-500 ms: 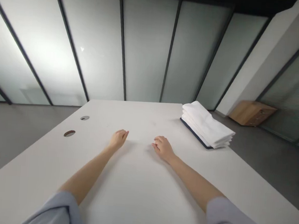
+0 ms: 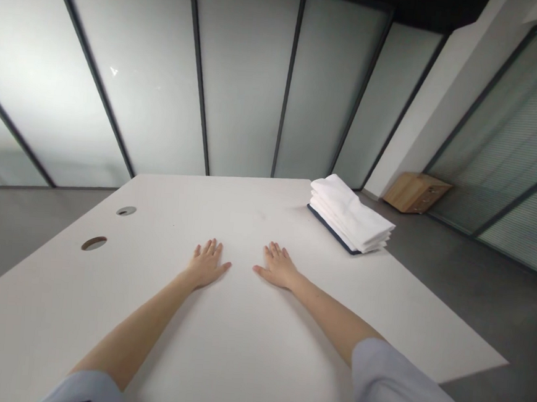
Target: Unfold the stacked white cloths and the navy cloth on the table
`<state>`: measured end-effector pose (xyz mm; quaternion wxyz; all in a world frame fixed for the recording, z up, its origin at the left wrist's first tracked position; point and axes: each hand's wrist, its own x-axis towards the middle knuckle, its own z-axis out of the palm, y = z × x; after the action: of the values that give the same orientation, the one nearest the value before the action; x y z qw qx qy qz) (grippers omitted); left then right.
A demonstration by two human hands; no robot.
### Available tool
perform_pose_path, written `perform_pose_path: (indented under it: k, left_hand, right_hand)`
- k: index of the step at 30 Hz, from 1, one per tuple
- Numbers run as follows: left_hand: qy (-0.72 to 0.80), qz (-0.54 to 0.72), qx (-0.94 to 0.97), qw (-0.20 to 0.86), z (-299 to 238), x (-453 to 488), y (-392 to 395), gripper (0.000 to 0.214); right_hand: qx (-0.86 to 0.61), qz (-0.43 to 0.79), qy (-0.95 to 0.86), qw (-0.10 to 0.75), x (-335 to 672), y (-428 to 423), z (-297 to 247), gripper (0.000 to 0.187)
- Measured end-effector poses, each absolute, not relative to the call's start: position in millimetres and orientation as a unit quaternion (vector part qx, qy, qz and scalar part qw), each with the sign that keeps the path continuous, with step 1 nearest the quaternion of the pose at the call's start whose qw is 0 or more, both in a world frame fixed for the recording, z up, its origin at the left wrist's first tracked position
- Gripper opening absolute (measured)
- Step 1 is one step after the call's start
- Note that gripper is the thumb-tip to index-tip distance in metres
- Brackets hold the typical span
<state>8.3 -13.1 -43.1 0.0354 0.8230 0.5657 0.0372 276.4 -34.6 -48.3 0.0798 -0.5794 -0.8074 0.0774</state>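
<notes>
Both hands now flat, fingers spread; earlier they were curled.
Left hand (image 2: 205, 264) and right hand (image 2: 278, 268) press the table (image 2: 238, 347); one towel stack (image 2: 348, 215) beyond the right fingertips, two holes (image 2: 94, 243) left.

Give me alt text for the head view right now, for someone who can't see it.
Both hands lie flat, palms down and fingers spread, on a white table, the left hand and right hand side by side and holding nothing. A stack of folded white cloths sits on a dark board at the table's far right corner, and two round holes pierce the left side.
</notes>
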Motion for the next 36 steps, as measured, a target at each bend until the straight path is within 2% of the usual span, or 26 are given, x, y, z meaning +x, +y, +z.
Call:
perform_pose_path:
  k: [2,5,9,14,19,23,25,26,28,31,36]
  left_hand:
    - [0.495,0.07,0.864,0.064,-42,8,-14,0.064]
    - [0.444,0.164,0.876,0.093,-39,2,-10,0.05]
    - [0.493,0.278,0.82,0.085,-38,-7,-1,0.041]
    - [0.539,0.317,0.772,0.115,-39,-13,4,0.033]
    - [0.534,0.304,0.778,0.129,-37,-7,1,0.028]
    - [0.528,0.307,0.781,0.131,-36,-4,-1,0.028]
    - [0.526,0.314,0.779,0.131,-36,-3,-3,0.03]
    - [0.522,0.319,0.78,0.128,-35,-2,-4,0.033]
    - [0.511,0.329,0.787,0.104,-32,1,-9,0.042]
    - [0.504,0.307,0.805,0.052,-25,3,-17,0.061]
    - [0.545,0.171,0.818,0.069,-23,-3,-15,0.062]
  right_hand:
    - [-0.495,0.092,-0.857,0.106,271,-40,-49,0.074]
    - [-0.42,0.102,-0.888,0.158,273,-38,-40,0.046]
    - [-0.578,-0.019,-0.79,0.205,320,-10,-1,0.036]
    - [-0.781,-0.197,-0.561,0.192,434,16,50,0.044]
    - [-0.823,-0.142,-0.533,0.137,483,12,76,0.024]
    - [-0.784,-0.171,-0.574,0.166,439,10,93,0.031]
    - [-0.742,-0.138,-0.634,0.169,401,6,94,0.033]
    - [-0.681,-0.078,-0.703,0.189,381,2,91,0.032]
    - [-0.559,0.042,-0.788,0.255,344,-6,78,0.035]
    - [-0.503,0.09,-0.803,0.307,299,-16,43,0.041]
    - [-0.464,0.14,-0.847,0.22,254,-21,-25,0.04]
